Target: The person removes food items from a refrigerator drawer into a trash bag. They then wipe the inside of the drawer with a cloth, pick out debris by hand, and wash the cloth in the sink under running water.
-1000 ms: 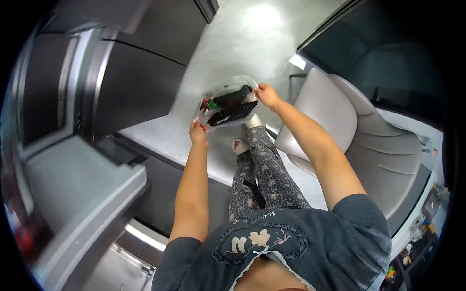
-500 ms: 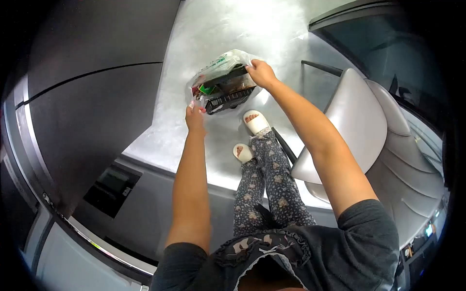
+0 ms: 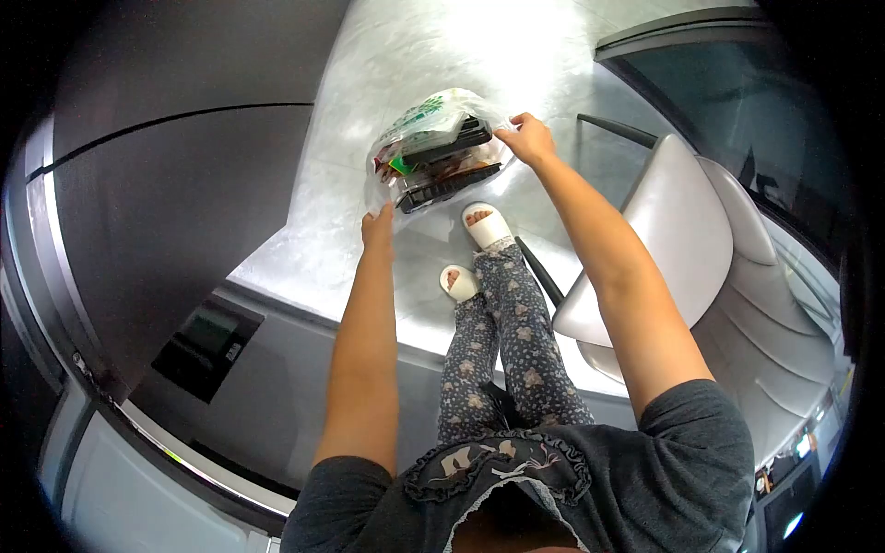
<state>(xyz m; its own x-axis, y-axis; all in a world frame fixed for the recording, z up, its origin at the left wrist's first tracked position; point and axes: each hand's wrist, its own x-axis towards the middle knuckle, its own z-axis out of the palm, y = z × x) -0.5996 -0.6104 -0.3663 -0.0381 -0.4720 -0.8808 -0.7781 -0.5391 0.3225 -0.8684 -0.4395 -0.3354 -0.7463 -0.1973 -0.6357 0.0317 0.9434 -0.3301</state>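
A clear plastic bag (image 3: 426, 122) with green print hangs stretched between my hands over the floor. My left hand (image 3: 377, 227) is closed on its near left edge. On the far right, my right hand (image 3: 528, 139) pinches the opposite edge. Inside lie two black plastic trays (image 3: 449, 188), one above the other, with reddish-brown packaging between them. A bright green piece (image 3: 400, 166) shows at the bag's left side. The rest of the contents is hard to make out through the plastic.
Dark cabinet panels (image 3: 175, 203) rise on the left. A grey padded chair (image 3: 659, 230) stands close by my right arm, with a dark glass-panelled piece (image 3: 728, 101) behind it. My feet in white slippers (image 3: 486, 227) are on the shiny grey floor (image 3: 341, 249).
My right hand has moved right, drawing the bag's edge wider. The bag and its trays have shifted slightly right, and my left hand sits a little lower and farther right.
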